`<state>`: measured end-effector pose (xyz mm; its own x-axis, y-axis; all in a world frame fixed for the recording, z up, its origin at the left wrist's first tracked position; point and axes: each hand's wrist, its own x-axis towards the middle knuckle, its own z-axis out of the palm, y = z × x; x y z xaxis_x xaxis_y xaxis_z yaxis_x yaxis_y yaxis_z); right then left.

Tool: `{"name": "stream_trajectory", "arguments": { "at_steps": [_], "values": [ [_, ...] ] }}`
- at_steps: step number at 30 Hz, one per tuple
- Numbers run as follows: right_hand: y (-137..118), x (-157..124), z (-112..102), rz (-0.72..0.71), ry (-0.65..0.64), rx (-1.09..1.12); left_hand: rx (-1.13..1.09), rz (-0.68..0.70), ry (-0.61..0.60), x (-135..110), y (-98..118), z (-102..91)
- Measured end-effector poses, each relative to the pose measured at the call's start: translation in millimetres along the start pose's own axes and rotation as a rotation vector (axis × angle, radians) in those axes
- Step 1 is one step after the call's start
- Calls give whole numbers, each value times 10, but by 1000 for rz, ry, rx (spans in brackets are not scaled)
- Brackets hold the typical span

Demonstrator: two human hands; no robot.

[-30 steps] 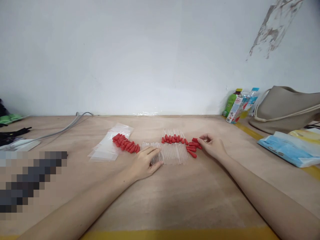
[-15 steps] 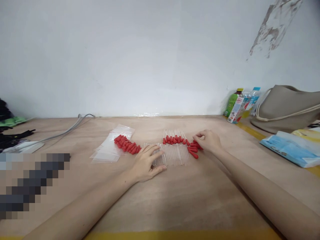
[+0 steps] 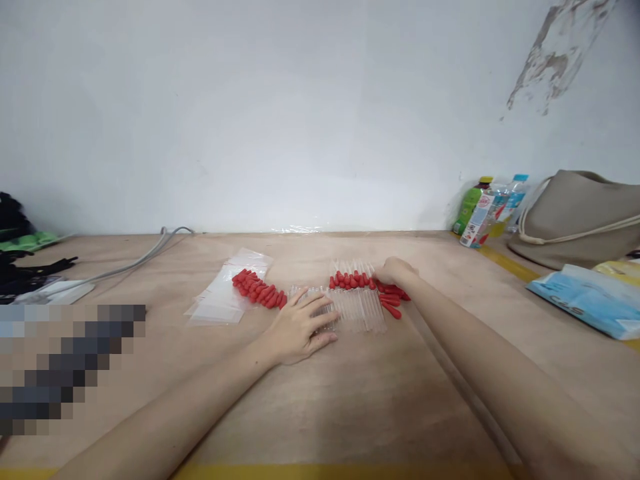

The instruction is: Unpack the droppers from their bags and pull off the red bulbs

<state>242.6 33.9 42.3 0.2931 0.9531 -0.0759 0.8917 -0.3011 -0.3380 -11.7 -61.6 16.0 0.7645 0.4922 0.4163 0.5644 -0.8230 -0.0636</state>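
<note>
Clear glass tubes lie side by side in a row on the table, under and beside my left hand. That hand rests over them with its fingers spread. Behind them is a second row of clear tubes with red rubber bulbs, like droppers. My right hand is at the right end of that back row, fingers curled downward and mostly hidden, just above loose red bulbs. What it pinches, if anything, does not show. Left of my left hand, more red bulbs lie in a curved pile.
Clear plastic bags lie under the left pile. A grey cable runs at the back left. Bottles, a grey-beige bag and a blue packet stand or lie at the right. A white wall rises behind the table.
My right hand has moved left, from the loose red bulbs to the right end of the back row. My left hand stays spread on the tubes. The view has shifted slightly.
</note>
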Motion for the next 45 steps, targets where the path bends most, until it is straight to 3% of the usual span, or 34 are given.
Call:
{"name": "stream_trajectory", "arguments": {
  "at_steps": [6, 11, 14, 16, 18, 21, 24, 33, 45],
  "values": [
    [-15, 5, -43, 10, 40, 56, 1, -42, -8, -10, 1, -1],
    [-3, -174, -240, -96, 206, 195, -6, -50, 20, -20, 0, -1],
    [35, -463, -217, -284, 329, 312, -8, -106, 123, -28, -8, 25],
    [87, -703, -98, -616, 498, 393, 2, -165, 217, -32, -12, 46],
    [152, -937, 72, -861, 561, 288, 17, -199, 302, -32, -8, 57],
    [229, -1197, 308, -1035, 689, 167, 46, -137, 355, -30, 14, 45],
    [234, -1315, 424, -1161, 715, 83, 76, 13, 329, -29, 50, 22],
    [144, -1323, 461, -1257, 687, 75, 66, 220, 309, 2, 141, 56],
    [197, -1348, 477, -1318, 676, 63, -75, 219, 301, -35, 141, 72]
  ]
}}
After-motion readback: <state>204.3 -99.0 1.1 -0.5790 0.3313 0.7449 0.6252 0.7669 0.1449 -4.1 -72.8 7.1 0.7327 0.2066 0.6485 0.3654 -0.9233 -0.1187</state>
